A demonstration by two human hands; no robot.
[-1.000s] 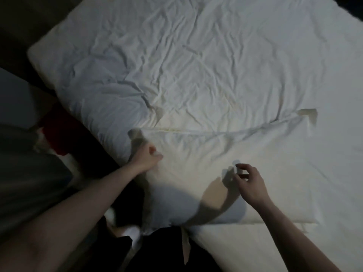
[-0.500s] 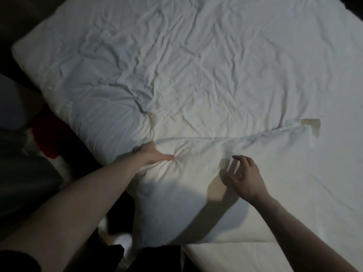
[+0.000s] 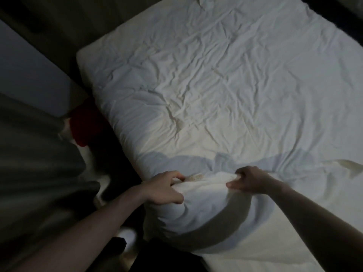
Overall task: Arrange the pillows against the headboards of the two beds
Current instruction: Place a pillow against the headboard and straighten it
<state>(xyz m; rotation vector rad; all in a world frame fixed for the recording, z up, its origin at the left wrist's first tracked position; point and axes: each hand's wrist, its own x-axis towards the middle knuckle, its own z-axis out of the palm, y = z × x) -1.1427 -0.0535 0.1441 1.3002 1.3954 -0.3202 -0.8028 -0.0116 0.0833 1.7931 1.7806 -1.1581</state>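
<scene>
A moment ago both hands only rested on it; now the left hand (image 3: 163, 190) and right hand (image 3: 248, 178) each clench the soft white fabric pillow (image 3: 204, 211), bunched at the near edge of the crumpled white-sheeted bed (image 3: 225, 85), probably ready for lifting.

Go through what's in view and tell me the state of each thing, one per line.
Pillow: on the bed's near edge, bunched along its far edge, gripped by both hands.
Left hand: fingers curled, gripping the pillow.
Right hand: fingers curled, pinching the pillow's fabric.
Bed sheet: spread flat, heavily wrinkled.
Red thing: beside the bed, too dark to identify.
</scene>
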